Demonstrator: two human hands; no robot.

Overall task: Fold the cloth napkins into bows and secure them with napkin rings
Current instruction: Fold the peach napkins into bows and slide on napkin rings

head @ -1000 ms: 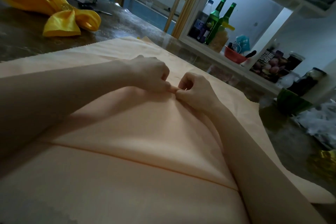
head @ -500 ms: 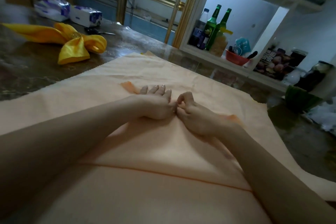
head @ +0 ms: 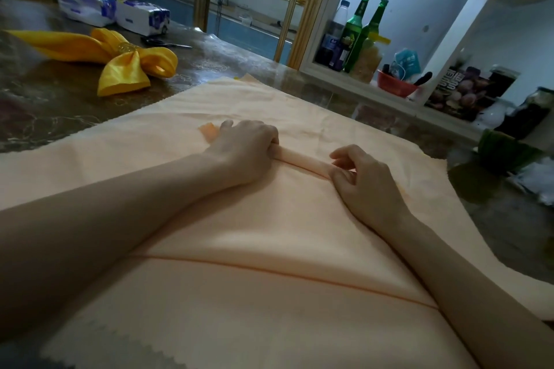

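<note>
Peach cloth: the napkin (head: 269, 219) lies spread over the surface (head: 60, 99), filling the view from six o'clock to past centre. A narrow rolled fold (head: 302, 159) stands raised just above centre, running ten-to-four between the hands. Grip of left hand (head: 245, 147) closed, fingers curled over the fold's ten o'clock end. Grip of right hand (head: 365, 180) pinches the four o'clock end, thumb along it. Likely step: gathering a first pleat. Do it well: match the width at both ends, draw the fold taut and straight, then press along its length; a slack middle would probably bulge. The yellow bow (head: 126, 69) with its napkin ring (head: 127, 46) sits at ten o'clock, well apart.
</note>
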